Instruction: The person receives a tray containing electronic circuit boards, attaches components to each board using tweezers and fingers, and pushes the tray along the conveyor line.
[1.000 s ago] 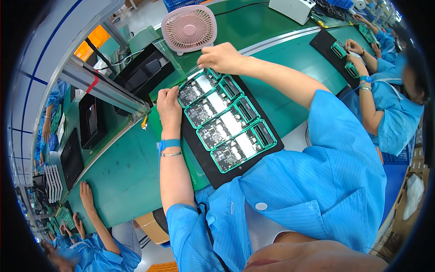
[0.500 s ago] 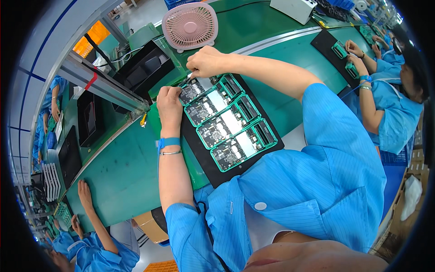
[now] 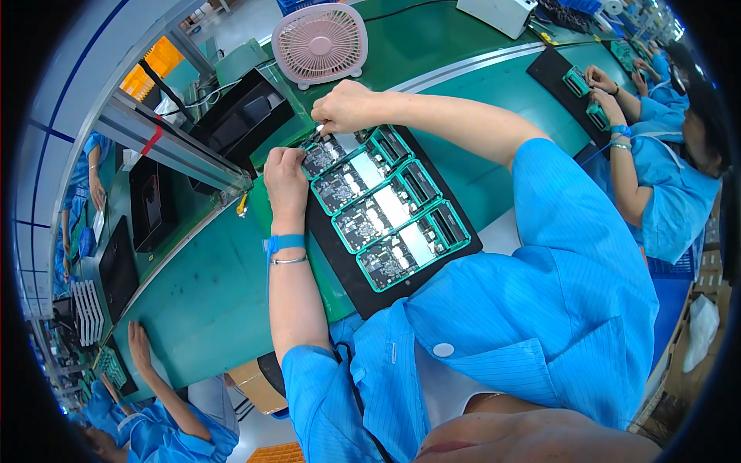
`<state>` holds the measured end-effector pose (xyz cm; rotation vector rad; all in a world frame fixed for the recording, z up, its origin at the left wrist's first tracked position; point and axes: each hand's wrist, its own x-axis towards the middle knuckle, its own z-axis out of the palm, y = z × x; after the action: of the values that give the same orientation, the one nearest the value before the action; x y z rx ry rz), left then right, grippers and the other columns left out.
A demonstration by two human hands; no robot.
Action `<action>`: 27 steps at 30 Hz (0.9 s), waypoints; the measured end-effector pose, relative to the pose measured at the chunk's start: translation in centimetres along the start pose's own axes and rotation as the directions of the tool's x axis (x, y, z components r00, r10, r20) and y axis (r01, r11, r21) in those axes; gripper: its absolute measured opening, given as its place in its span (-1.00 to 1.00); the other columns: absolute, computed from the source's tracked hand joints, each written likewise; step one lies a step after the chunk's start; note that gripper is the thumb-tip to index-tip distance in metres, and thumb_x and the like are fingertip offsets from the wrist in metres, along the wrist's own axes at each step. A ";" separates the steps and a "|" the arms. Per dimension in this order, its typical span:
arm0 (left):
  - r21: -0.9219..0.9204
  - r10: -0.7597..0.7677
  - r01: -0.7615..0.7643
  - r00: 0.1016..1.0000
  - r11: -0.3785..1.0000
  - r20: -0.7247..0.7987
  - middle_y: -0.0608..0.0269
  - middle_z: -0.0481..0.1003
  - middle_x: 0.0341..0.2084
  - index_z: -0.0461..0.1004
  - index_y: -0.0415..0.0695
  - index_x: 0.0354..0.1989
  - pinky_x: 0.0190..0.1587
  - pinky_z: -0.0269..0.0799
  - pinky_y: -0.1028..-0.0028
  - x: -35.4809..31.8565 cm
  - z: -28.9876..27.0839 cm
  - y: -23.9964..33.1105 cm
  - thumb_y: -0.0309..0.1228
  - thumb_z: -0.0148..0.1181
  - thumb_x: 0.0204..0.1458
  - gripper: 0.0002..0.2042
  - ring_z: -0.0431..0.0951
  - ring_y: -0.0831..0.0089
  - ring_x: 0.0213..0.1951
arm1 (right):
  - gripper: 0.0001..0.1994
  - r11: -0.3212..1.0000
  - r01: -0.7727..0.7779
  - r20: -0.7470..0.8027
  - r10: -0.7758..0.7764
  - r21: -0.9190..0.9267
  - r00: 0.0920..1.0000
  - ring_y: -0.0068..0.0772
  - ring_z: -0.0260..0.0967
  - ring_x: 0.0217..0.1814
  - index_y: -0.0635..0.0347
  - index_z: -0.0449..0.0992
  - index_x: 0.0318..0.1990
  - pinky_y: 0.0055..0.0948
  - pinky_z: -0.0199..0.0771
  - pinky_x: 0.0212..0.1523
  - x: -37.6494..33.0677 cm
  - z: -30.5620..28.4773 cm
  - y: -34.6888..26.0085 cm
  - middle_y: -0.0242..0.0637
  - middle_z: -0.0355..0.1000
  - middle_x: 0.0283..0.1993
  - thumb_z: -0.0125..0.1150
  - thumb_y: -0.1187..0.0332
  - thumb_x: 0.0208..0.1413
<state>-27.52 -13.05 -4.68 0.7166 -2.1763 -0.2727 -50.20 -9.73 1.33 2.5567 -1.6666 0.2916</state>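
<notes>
Several green-framed circuit boards [image 3: 360,222] lie in a row on a black mat [image 3: 346,279] before me. Each has dark electronics at its left, a silvery strip in the middle and black slots at its right. My left hand [image 3: 285,184], a blue strap on its wrist, grips the left edge of the farthest green-framed circuit board [image 3: 322,157] with bent fingers. Over the far edge of that same board, my right hand [image 3: 345,106] reaches across with thumb and fingers pinched together. What sits in that pinch is too small and hidden to name.
A pink fan [image 3: 320,45] stands beyond the boards. Left of it are a black bin [image 3: 245,116] and a metal post [image 3: 181,147]. Co-workers sit on both sides: a person's hand [image 3: 139,349] rests at lower left, and another handles green frames [image 3: 576,81] at right.
My right hand has shifted very slightly left and stays pinched at the far board. My left hand keeps its place. The co-worker's hand at lower left has moved down.
</notes>
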 end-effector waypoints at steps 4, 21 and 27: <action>-0.016 -0.018 0.018 1.000 1.000 0.001 0.15 0.48 -0.37 0.56 -0.15 -0.33 -0.18 0.44 0.21 -0.1 0.2 0.0 -0.60 0.23 0.02 -0.92 0.52 0.12 -0.25 | -0.70 1.000 -0.004 -0.012 0.003 -0.029 1.000 -0.11 0.55 -0.30 0.14 0.56 -0.33 -0.13 0.50 -0.31 -0.1 0.0 -0.1 -0.33 0.53 -0.28 0.35 0.08 0.03; -0.032 0.014 -0.013 1.000 0.999 0.010 0.16 0.47 -0.37 0.56 -0.15 -0.33 -0.17 0.42 0.22 0.0 0.4 -0.3 -0.60 0.23 0.01 -0.92 0.51 0.13 -0.25 | -0.72 0.999 -0.022 0.038 0.023 -0.043 0.999 -0.12 0.55 -0.27 0.13 0.55 -0.32 -0.13 0.51 -0.26 -0.1 -0.3 -0.5 -0.33 0.52 -0.31 0.34 0.10 0.05; -0.013 0.048 -0.047 0.997 0.999 0.061 0.13 0.41 -0.42 0.54 -0.16 -0.39 -0.23 0.41 0.19 0.7 0.3 -0.7 -0.59 0.25 -0.02 -0.94 0.48 0.10 -0.30 | -0.74 0.999 -0.028 0.048 0.029 -0.028 0.998 -0.13 0.55 -0.27 0.11 0.55 -0.32 -0.13 0.52 -0.25 -0.2 -0.4 -0.3 -0.34 0.51 -0.31 0.34 0.11 0.05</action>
<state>-27.81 -13.98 -4.71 0.6570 -2.2453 -0.2858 -50.03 -9.32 1.73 2.5422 -1.7125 0.2084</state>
